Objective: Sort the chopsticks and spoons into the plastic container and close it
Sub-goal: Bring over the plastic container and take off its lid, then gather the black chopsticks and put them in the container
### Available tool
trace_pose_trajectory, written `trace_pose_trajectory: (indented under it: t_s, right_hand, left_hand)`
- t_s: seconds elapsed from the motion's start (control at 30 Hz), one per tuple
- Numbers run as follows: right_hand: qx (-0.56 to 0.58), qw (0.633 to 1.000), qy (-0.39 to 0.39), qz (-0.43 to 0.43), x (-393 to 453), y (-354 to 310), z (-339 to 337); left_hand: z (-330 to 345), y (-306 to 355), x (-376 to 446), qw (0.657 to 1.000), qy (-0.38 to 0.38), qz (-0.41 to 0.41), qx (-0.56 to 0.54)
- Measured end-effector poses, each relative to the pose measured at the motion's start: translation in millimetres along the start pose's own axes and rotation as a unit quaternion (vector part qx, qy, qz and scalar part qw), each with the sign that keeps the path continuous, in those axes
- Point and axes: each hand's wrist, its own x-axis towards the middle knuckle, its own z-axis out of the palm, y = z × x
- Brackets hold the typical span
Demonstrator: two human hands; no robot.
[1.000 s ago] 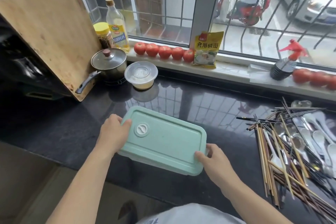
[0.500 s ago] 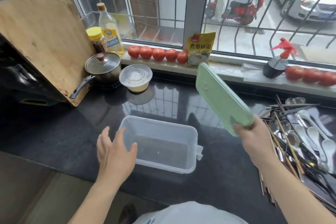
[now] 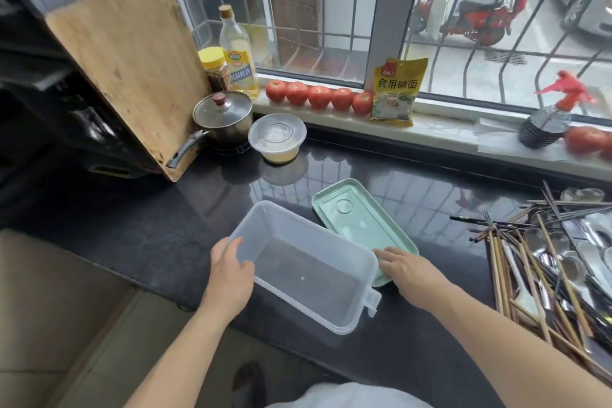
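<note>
On the dark countertop (image 3: 132, 242) I see the clear plastic container (image 3: 304, 270) standing open and empty near the front edge, its pale green lid (image 3: 357, 222) lying upturned just behind it. My left hand (image 3: 230, 275) rests with loose fingers on the container's rim, and my right hand (image 3: 409, 270) rests flat-fingered on the lid's near corner. The chopsticks (image 3: 516, 262) and spoons (image 3: 592, 255) lie heaped at far right; I judge all sorting and closing remain.

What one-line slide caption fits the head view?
Left hand steadies the empty clear container; right hand rests on the green lid set beside it.
</note>
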Motion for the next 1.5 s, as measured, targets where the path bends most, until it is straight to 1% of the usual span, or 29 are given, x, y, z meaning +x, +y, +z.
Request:
trace_pose_trajectory:
  t_s: [0.07, 0.1, 0.17, 0.2, 0.23, 0.27, 0.3, 0.33, 0.37, 0.4, 0.43, 0.5, 0.6, 0.67, 0.7, 0.73, 0.8, 0.83, 0.87, 0.9, 1.0, 1.03, 1.07, 1.13, 1.23, 1.3, 1.4, 1.5]
  right_hand:
    - [-0.002, 1.0, -0.003, -0.015, 13.5, -10.5, -2.3]
    - [-0.005, 1.0, -0.003, -0.005, 16.1, -16.2, -5.1]
    - [0.035, 0.997, 0.025, 0.064, 8.3, -27.1, -10.9]
    - [0.072, 0.989, 0.057, 0.114, -0.2, -32.1, -12.3]
    - [0.117, 0.975, 0.09, 0.167, -12.8, -36.9, -11.3]
    - [0.16, 0.956, 0.122, 0.214, -27.6, -41.3, -8.2]
    - [0.192, 0.938, 0.142, 0.25, -44.7, -45.0, -4.6]
    - [0.215, 0.922, 0.157, 0.28, -62.5, -47.0, 1.0]
    - [0.236, 0.906, 0.171, 0.308, -79.2, -48.7, 6.6]
    - [0.25, 0.889, 0.184, 0.338, -96.2, -49.5, 11.9]
    - [0.25, 0.873, 0.198, 0.368, -114.2, -49.2, 17.1]
    - [0.249, 0.841, 0.221, 0.426, -147.6, -46.8, 27.2]
    - [0.248, 0.786, 0.265, 0.5, -190.3, -34.8, 35.5]
    - [0.245, 0.751, 0.29, 0.541, -221.4, -16.9, 37.7]
    - [0.238, 0.73, 0.305, 0.564, -237.8, -2.1, 39.8]
    - [0.233, 0.703, 0.318, 0.592, -255.1, 15.4, 42.2]
    - [0.225, 0.637, 0.336, 0.657, -288.9, 55.7, 46.2]
    - [0.22, 0.612, 0.342, 0.678, -302.5, 77.1, 46.5]
    - [0.216, 0.602, 0.339, 0.69, -312.6, 98.4, 47.2]
    - [0.213, 0.605, 0.326, 0.695, -318.2, 119.6, 48.0]
    - [0.195, 0.67, 0.239, 0.675, -312.7, 163.1, 48.4]
    - [0.181, 0.683, 0.214, 0.674, -310.0, 169.9, 45.9]
    - [0.173, 0.691, 0.196, 0.674, -309.3, 171.3, 43.3]
    - [0.174, 0.7, 0.184, 0.668, -313.6, 161.1, 48.3]
    - [0.172, 0.708, 0.142, 0.671, -329.2, 141.6, 76.7]
    - [0.166, 0.701, 0.145, 0.678, -333.3, 129.3, 97.7]
    - [0.164, 0.684, 0.207, 0.68, -333.6, 119.4, 110.9]
    - [0.14, 0.676, 0.254, 0.678, -338.3, 112.3, 111.3]
  left_hand:
    - [-0.8, 3.9, 2.9, 1.0, 0.003, -0.003, -0.001]
    - [-1.5, 5.3, 4.0, 1.0, 0.008, -0.007, 0.006]
    - [-1.4, 11.7, 1.4, 0.999, 0.03, -0.017, 0.03]
    - [-1.1, 15.5, -2.0, 0.997, 0.054, -0.015, 0.048]
    - [0.7, 21.6, -7.0, 0.994, 0.084, 0.004, 0.071]
    - [4.2, 31.0, -14.1, 0.989, 0.111, 0.039, 0.088]
    - [10.8, 42.6, -21.8, 0.984, 0.124, 0.089, 0.093]
    - [20.6, 57.4, -30.5, 0.978, 0.12, 0.149, 0.089]
    - [32.2, 73.8, -41.1, 0.971, 0.097, 0.203, 0.081]
    - [47.9, 89.9, -52.6, 0.964, 0.056, 0.25, 0.073]
    - [67.3, 104.9, -65.6, 0.956, 0.003, 0.288, 0.062]
    - [110.0, 128.5, -91.1, 0.935, -0.105, 0.338, 0.033]
    - [178.5, 141.4, -120.6, 0.892, -0.232, 0.386, 0.027]
    - [226.4, 133.4, -127.2, 0.88, -0.292, 0.373, 0.035]
    - [249.7, 126.4, -124.1, 0.882, -0.308, 0.355, 0.045]
    - [271.5, 118.8, -117.6, 0.89, -0.307, 0.334, 0.054]
    - [309.1, 105.8, -99.2, 0.913, -0.271, 0.301, 0.044]
    - [324.1, 104.0, -87.5, 0.921, -0.247, 0.3, 0.028]
    - [338.2, 104.3, -77.2, 0.923, -0.228, 0.309, 0.017]
    - [350.9, 106.1, -68.4, 0.922, -0.212, 0.325, 0.008]
    - [372.8, 106.4, -48.8, 0.916, -0.161, 0.368, -0.003]
    - [376.6, 106.0, -44.1, 0.915, -0.143, 0.376, -0.011]
    - [379.0, 105.0, -40.1, 0.914, -0.133, 0.383, -0.016]
    - [382.3, 98.1, -33.8, 0.909, -0.128, 0.395, -0.031]
    - [384.9, 89.0, -31.2, 0.91, -0.134, 0.385, -0.076]
    - [381.0, 87.1, -32.8, 0.907, -0.127, 0.389, -0.099]
    - [379.2, 88.4, -36.6, 0.9, -0.131, 0.408, -0.077]
    - [376.5, 86.7, -37.8, 0.897, -0.129, 0.418, -0.059]
